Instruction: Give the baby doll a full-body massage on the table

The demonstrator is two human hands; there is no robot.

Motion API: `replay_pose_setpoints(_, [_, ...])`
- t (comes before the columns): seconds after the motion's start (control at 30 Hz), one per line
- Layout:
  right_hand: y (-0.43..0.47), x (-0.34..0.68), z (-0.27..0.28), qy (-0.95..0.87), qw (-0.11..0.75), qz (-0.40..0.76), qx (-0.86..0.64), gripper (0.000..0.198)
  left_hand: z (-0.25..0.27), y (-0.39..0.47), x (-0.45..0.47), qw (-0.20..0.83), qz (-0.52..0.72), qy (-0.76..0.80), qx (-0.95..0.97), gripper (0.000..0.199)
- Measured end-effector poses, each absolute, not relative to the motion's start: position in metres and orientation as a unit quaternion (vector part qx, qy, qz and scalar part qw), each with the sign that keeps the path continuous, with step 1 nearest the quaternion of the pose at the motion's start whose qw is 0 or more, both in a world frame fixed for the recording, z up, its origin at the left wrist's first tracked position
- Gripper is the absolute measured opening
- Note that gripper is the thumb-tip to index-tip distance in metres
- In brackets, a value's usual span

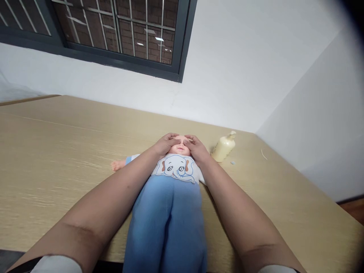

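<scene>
A baby doll (180, 149) lies on its back with its head away from me. It wears a white top with an elephant print (176, 169) and blue trousers (167, 223). My left hand (167, 144) cups the left side of the doll's head, its thumb over the eye area. On the other side, my right hand (196, 147) holds the head in the same way, thumb also on the face. Fingers of both hands curl round the head, and the two thumbs hide the doll's eyes. One doll hand (118, 165) sticks out beyond my left forearm.
The doll rests on a wooden table (71, 151). A pale yellow pump bottle (224, 148) stands to the right of my right hand, a small bluish piece (232, 163) beside it. Farther right lies a thin white strip (264, 154). Behind the table rises a white wall with a barred window (119, 34).
</scene>
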State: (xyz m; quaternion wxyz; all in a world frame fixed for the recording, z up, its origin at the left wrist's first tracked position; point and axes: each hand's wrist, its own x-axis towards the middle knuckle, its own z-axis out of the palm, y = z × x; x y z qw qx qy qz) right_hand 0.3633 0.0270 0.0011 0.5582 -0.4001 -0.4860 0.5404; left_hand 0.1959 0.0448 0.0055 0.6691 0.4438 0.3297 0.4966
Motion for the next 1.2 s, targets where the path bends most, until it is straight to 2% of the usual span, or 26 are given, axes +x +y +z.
replay_pose_setpoints(0.13, [0.027, 0.371, 0.001, -0.473, 0.534, 0.572, -0.406, 0.045, 0.010, 0.040, 0.194, 0.690, 0.487, 0.324, 0.427, 0.042])
replay_pose_setpoints(0.3, [0.023, 0.381, 0.005, -0.483, 0.493, 0.613, -0.385, 0.058, 0.010, 0.039, 0.190, 0.708, 0.478, 0.290, 0.431, 0.049])
replay_pose_setpoints(0.47, [0.017, 0.385, 0.005, -0.568, 0.441, 0.579, -0.383, 0.101, 0.008, 0.039, 0.179, 0.712, 0.417, 0.264, 0.500, 0.095])
replay_pose_setpoints(0.53, [0.018, 0.387, 0.002, -0.592, 0.429, 0.558, -0.392, 0.114, 0.007, 0.040, 0.176, 0.693, 0.399, 0.278, 0.533, 0.108])
replay_pose_setpoints(0.73, [0.023, 0.389, 0.001, -0.619, 0.401, 0.496, -0.459, 0.135, 0.007, 0.040, 0.173, 0.593, 0.380, 0.355, 0.615, 0.115])
replay_pose_setpoints(0.87, [0.018, 0.386, 0.010, -0.642, 0.394, 0.439, -0.489, 0.130, 0.005, 0.044, 0.176, 0.529, 0.402, 0.392, 0.636, 0.106])
replay_pose_setpoints(1.03, [0.016, 0.385, 0.016, -0.647, 0.401, 0.401, -0.509, 0.117, 0.002, 0.048, 0.179, 0.547, 0.417, 0.387, 0.615, 0.105])
replay_pose_setpoints(1.2, [0.028, 0.392, 0.001, -0.647, 0.421, 0.445, -0.454, 0.109, -0.001, 0.048, 0.174, 0.569, 0.430, 0.358, 0.603, 0.100])
